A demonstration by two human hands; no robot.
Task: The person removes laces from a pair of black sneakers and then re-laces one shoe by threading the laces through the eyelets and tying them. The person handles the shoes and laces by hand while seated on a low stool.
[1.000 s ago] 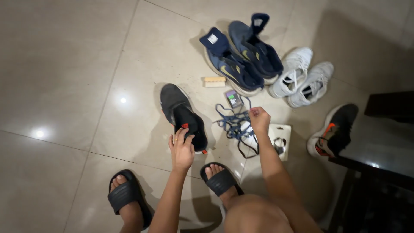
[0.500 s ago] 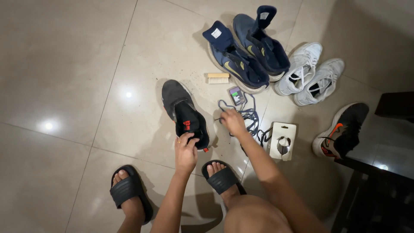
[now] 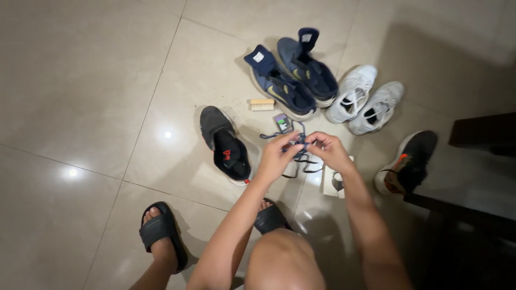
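Laces (image 3: pixel 299 144): we pinch the dark blue tangle between left hand (image 3: pixel 275 159) and right hand (image 3: pixel 329 150), both closed on it above the floor (image 3: pixel 80 80), right of the black shoe (image 3: pixel 226 145). Step, we judge: untangling; next calls for finding one free end.

**Left hand leaves the shoe, both hands meet on the laces**

A second ago the left hand (image 3: pixel 275 157) rested on the heel of the black shoe (image 3: pixel 226 147); it has since let go and moved right to the tangle of blue laces (image 3: pixel 299 144). The right hand (image 3: pixel 329 151), which was raised in a fist and then dipped to the laces, now pinches them too. Both hands hold the laces up between them, fingertips close together, above the floor (image 3: pixel 80 80).
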